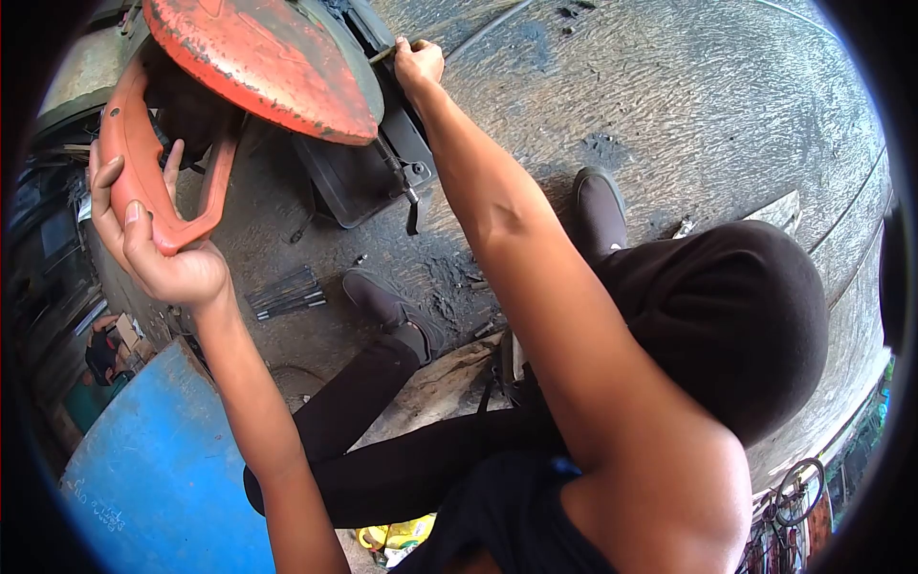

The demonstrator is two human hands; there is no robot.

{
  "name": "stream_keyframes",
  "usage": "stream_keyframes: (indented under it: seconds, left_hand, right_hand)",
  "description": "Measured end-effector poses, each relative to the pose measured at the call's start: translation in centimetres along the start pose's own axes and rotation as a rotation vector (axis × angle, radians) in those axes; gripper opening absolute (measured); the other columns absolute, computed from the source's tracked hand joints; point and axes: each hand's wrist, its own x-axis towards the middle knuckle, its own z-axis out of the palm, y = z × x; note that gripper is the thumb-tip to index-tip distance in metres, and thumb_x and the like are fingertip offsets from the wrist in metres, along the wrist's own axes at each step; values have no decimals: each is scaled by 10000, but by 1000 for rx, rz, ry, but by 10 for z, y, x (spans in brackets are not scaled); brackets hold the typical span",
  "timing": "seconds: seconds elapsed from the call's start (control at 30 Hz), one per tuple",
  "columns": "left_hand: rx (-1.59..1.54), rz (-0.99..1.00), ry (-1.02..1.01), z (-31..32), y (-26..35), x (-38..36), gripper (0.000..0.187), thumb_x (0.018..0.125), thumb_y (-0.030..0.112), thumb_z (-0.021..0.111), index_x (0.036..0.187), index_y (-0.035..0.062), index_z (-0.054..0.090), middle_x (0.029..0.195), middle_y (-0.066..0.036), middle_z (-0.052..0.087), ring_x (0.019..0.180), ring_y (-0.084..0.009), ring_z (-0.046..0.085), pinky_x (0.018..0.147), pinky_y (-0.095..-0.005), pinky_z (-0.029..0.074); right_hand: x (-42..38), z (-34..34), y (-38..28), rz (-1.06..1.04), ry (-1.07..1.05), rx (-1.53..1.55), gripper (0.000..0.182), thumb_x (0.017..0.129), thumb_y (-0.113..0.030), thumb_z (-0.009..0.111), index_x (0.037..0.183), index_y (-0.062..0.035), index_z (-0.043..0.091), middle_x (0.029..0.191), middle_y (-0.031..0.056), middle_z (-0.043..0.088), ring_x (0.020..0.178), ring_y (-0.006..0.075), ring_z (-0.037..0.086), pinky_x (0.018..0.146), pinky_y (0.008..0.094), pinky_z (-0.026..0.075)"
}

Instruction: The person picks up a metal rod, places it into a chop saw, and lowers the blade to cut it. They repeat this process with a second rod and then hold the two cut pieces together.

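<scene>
A cut-off saw with a worn orange-red blade guard [263, 67] stands at the upper left. My left hand [158, 253] is wrapped round the saw's orange loop handle [139, 158], thumb on the near side. My right hand [419, 67] is closed at the far side of the saw, gripping a thin rod [382, 55]. The rod's other end runs behind the guard, where I cannot see it. Below the guard is the saw's black base [354, 177], with a clamp crank [411, 196] at its front. The guard covers most of the blade.
Short dark rods [287, 292] lie bundled on the dirty floor [688, 105]. A grey cable [488, 27] runs beyond my right hand. At lower left is a blue panel [163, 469]; another person [103, 349] is beyond it. My shoes [601, 210] are near the saw.
</scene>
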Motion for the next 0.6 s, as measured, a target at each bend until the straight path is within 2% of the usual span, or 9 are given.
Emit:
stream_keyframes:
  seconds: [0.2,0.27,0.3,0.33,0.4,0.47,0.53,0.6]
  left_hand:
    - [0,2,1,0,-1,-1,424,873,159,372,1226,-38,501,1471,-246,359,1305,-430,444,976,-590,500]
    - [-36,-2,7,-2,-3,-4,419,872,164,388,1220,-40,502,1475,-241,353,1284,-435,456,960,-583,513]
    - [-36,-2,2,-3,-4,-4,415,879,171,398,1221,-38,502,1476,-235,353,1271,-438,462,946,-572,524]
    - [-37,-3,-19,-4,-3,-5,409,886,172,405,1224,-36,506,1479,-231,351,1264,-427,472,938,-561,531]
    - [-42,23,-26,-8,-8,-4,401,890,163,409,1227,-28,511,1483,-226,350,1272,-411,468,939,-548,531]
    - [-79,24,-49,-11,-9,-3,393,899,157,423,1235,-18,524,1490,-211,341,1278,-384,465,939,-507,535]
    - [-95,38,-57,-13,-12,-4,383,903,148,440,1238,-13,532,1493,-199,338,1251,-354,493,929,-452,536]
    - [-103,99,-75,-18,-20,-2,368,908,145,453,1228,-11,548,1479,-184,354,1229,-300,501,887,-373,540]
  right_hand:
    - [-2,-2,0,-2,-10,57,414,853,-353,692,877,60,703,877,262,702,873,384,689,823,427,518]
    - [-3,-3,0,-50,29,136,434,851,-370,693,924,57,708,907,247,713,881,354,700,833,416,521]
    - [-2,-3,-1,10,-22,205,496,861,-405,683,1043,56,691,932,180,729,893,253,687,832,364,503]
    - [-4,-8,1,76,-50,247,488,864,-400,680,1063,46,691,948,169,726,913,243,683,844,360,505]
    - [-6,-11,7,29,8,118,433,865,-340,665,1084,32,686,974,172,724,902,274,686,855,367,509]
    - [-24,-29,9,-186,25,-60,356,839,-260,658,1082,-1,675,989,213,710,949,363,683,875,416,517]
    - [-57,-60,8,-334,-31,-47,301,805,-180,627,1041,1,671,969,225,700,933,388,668,863,430,515]
    - [-105,-101,10,-322,-49,-135,308,766,-150,624,1032,5,635,908,228,668,897,403,645,864,440,505]
